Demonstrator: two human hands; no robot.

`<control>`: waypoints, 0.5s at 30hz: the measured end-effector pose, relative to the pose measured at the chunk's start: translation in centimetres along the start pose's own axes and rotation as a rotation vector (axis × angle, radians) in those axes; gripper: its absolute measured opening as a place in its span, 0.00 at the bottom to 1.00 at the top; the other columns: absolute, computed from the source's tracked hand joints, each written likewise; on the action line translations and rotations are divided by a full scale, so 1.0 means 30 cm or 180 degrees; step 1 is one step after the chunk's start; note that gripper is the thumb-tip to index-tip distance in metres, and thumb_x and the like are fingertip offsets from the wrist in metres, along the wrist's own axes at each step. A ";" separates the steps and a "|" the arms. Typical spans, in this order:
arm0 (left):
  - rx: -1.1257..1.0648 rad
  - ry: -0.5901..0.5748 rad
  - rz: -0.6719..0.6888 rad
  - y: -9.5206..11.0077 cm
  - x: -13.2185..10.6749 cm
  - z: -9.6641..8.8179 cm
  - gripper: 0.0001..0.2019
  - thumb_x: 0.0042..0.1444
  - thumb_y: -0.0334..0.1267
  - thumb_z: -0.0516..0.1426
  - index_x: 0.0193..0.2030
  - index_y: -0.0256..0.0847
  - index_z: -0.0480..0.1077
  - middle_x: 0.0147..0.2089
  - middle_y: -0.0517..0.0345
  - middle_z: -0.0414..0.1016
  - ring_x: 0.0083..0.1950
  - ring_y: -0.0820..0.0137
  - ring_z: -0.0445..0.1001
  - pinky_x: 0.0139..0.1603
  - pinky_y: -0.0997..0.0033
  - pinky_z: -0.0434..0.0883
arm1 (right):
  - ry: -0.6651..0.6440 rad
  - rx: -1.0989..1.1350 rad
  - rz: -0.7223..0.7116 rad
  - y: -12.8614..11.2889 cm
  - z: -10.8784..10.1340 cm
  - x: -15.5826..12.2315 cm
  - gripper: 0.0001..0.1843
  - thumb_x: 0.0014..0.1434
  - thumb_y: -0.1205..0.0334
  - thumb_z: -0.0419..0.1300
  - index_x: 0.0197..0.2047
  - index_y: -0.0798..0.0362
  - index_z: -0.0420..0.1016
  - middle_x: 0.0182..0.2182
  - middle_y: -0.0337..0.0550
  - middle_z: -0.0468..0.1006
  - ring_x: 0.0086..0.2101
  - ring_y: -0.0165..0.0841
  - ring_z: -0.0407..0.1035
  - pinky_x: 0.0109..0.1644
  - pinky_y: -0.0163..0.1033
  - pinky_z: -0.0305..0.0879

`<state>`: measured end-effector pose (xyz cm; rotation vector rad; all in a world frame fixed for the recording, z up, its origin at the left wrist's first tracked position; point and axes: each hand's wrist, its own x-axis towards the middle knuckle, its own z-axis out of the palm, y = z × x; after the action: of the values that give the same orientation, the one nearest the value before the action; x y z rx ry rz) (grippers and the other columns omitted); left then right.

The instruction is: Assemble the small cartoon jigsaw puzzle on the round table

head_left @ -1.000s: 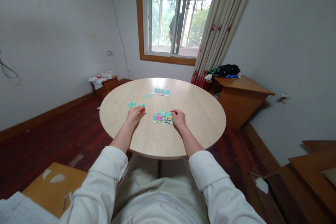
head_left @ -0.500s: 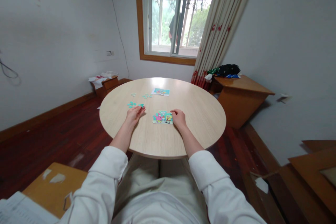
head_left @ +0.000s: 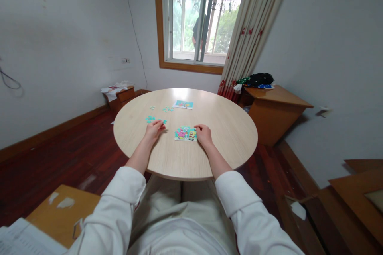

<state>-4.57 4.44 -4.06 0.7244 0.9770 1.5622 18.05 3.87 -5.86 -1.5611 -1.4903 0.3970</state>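
Note:
A small cartoon jigsaw puzzle (head_left: 185, 133), partly assembled, lies on the round wooden table (head_left: 227, 127) in front of me. My right hand (head_left: 204, 134) rests curled at the puzzle's right edge, touching it. My left hand (head_left: 154, 129) lies on the table left of the puzzle, fingers drawn together at a teal loose piece (head_left: 163, 121). More teal pieces (head_left: 149, 118) lie just beyond it. Whether the left fingers grip a piece is too small to tell.
A printed picture card (head_left: 183, 104) and a few more loose pieces (head_left: 167, 109) lie farther back on the table. A wooden side cabinet (head_left: 275, 111) stands at the right, a cardboard box (head_left: 121, 95) at the left wall, a window (head_left: 197, 16) behind.
My left hand's fingers have curled slightly inward near the teal piece. My right hand and the puzzle have not moved.

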 end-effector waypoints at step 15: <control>0.1622 -0.0449 0.0647 -0.031 0.002 0.005 0.06 0.38 0.34 0.61 0.21 0.36 0.66 0.18 0.63 0.67 0.21 0.76 0.66 0.27 0.75 0.63 | 0.0002 -0.0039 -0.0009 -0.002 0.003 0.001 0.16 0.50 0.67 0.48 0.31 0.52 0.78 0.33 0.43 0.79 0.36 0.32 0.70 0.42 0.34 0.62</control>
<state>-4.00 4.58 -4.82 1.3052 1.2401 1.4170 17.96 3.92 -5.84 -1.5684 -1.4968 0.3864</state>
